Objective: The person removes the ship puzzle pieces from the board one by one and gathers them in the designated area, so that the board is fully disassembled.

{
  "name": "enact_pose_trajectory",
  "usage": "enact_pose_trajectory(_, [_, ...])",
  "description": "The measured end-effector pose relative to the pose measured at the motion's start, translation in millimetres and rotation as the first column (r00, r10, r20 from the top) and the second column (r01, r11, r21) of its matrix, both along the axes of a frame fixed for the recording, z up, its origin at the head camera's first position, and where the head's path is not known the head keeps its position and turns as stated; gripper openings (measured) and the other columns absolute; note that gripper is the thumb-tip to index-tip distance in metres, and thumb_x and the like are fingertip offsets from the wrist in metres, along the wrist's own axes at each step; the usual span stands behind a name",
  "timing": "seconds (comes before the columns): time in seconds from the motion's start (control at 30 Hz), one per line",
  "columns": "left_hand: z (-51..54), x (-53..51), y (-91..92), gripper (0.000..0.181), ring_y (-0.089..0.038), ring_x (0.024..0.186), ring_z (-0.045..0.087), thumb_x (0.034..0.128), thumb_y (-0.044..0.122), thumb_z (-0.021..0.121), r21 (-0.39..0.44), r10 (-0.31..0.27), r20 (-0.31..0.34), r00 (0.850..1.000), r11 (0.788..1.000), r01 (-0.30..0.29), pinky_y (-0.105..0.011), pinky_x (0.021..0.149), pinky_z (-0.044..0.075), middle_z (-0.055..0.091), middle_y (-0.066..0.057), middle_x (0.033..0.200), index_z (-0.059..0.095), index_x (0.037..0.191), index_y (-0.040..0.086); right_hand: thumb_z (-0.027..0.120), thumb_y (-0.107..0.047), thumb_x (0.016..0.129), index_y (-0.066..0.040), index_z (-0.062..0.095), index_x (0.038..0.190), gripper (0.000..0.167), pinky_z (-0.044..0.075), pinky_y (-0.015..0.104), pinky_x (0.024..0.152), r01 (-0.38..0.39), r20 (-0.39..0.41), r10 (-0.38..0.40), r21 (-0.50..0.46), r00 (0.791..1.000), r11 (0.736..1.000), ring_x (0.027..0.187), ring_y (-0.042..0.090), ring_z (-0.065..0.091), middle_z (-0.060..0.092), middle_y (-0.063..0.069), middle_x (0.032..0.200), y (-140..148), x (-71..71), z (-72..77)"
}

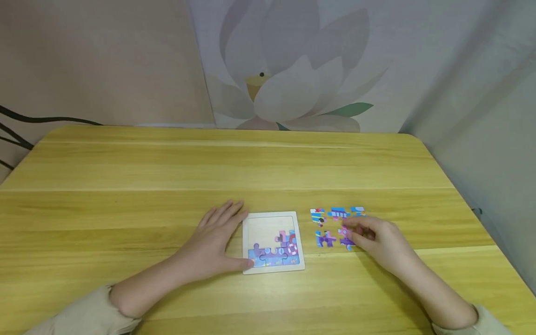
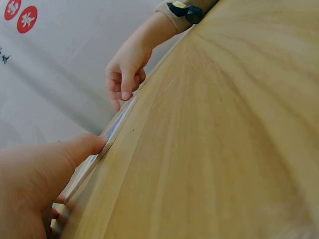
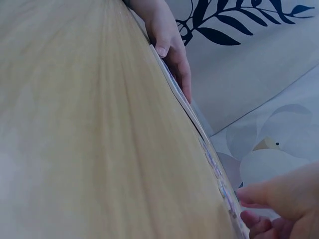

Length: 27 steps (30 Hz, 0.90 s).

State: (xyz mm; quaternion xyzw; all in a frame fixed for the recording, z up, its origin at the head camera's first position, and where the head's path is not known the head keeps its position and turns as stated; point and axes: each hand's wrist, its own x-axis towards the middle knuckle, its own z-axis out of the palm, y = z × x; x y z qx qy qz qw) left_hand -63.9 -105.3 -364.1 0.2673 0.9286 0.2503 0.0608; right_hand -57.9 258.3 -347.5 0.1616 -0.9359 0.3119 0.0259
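Note:
A square puzzle tray [image 1: 274,270] with a pale frame lies on the table, joined pieces filling its lower part and right side. My left hand [image 1: 209,251] rests at its left edge, thumb on the lower left corner and fingers spread by the upper left; the thumb also touches the frame in the left wrist view. Right of the tray are several loose pieces, among them a purple one [image 1: 325,239] and a pink and purple one [image 1: 346,241]. Over the latter, my right hand [image 1: 383,242] has thumb and index finger apart; whether they touch it is unclear. Its other fingers are bent.
The wooden table [image 1: 167,163] extends around the tray and pieces. Behind it hangs a cloth [image 1: 289,88] with a large flower print, and a grey curtain [image 1: 494,139] is on the right. Dark curved lines show at the far left.

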Motion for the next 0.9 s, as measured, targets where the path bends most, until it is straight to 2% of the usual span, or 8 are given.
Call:
enact_pose_trajectory(0.17, [0.5,-0.3,0.1,0.105,-0.031,0.144,0.008,0.0711,0.064,0.071,0.0,0.0,0.001,1.0,1.0,0.0,-0.054,0.113,0.002,0.017,-0.011,0.157,0.032,0.149,0.004,0.075,-0.006,0.082,-0.011,0.074,0.102,0.021,0.033,0.02,0.043,0.014,-0.063,-0.017,-0.046,0.998,0.999,0.052,0.006,0.038,0.052,-0.01,0.069,-7,0.9,3.7])
enact_pose_trajectory(0.3, [0.4,-0.6,0.7,0.105,-0.031,0.144,0.009,0.0711,0.063,0.072,0.0,-0.001,0.002,1.0,1.0,0.001,-0.054,0.113,0.003,0.018,-0.011,0.157,0.032,0.149,0.004,0.076,-0.004,0.08,-0.011,0.074,0.101,0.022,0.033,0.021,0.042,0.038,-0.081,-0.044,-0.075,0.996,0.996,0.052,0.006,0.038,0.053,-0.009,0.073,-16,3.0,5.3])
enact_pose_trajectory(0.4, [-0.1,-0.4,0.8,0.105,-0.031,0.144,0.009,0.071,0.062,0.072,0.005,-0.001,0.005,1.0,1.0,0.001,-0.054,0.113,0.003,0.018,-0.011,0.157,0.032,0.148,0.004,0.078,-0.001,0.077,-0.01,0.074,0.1,0.025,0.036,0.021,0.045,0.025,-0.076,-0.033,-0.107,0.997,0.994,0.054,0.006,0.041,0.054,-0.008,0.074,-25,3.4,3.9])
enact_pose_trajectory(0.6, [0.1,-0.3,0.0,0.105,-0.031,0.144,0.009,0.0707,0.063,0.072,0.004,0.002,-0.001,1.0,1.0,-0.002,-0.054,0.113,0.003,0.018,-0.011,0.157,0.033,0.149,0.004,0.078,-0.004,0.077,-0.01,0.074,0.1,0.024,0.038,0.021,0.049,-0.053,-0.045,0.047,-0.141,0.998,0.989,0.057,0.007,0.042,0.057,-0.011,0.076,-47,3.0,1.7])
enact_pose_trajectory(0.9, [-0.1,-0.2,-0.1,0.105,-0.031,0.143,0.01,0.0707,0.065,0.071,0.004,0.003,-0.013,1.0,1.0,-0.003,-0.055,0.112,0.004,0.02,-0.012,0.157,0.034,0.148,0.004,0.08,-0.011,0.077,-0.011,0.073,0.104,0.028,0.039,0.022,0.052,-0.087,0.009,0.088,-0.1,0.996,0.991,0.059,0.006,0.043,0.059,-0.011,0.081,-72,2.7,3.6])
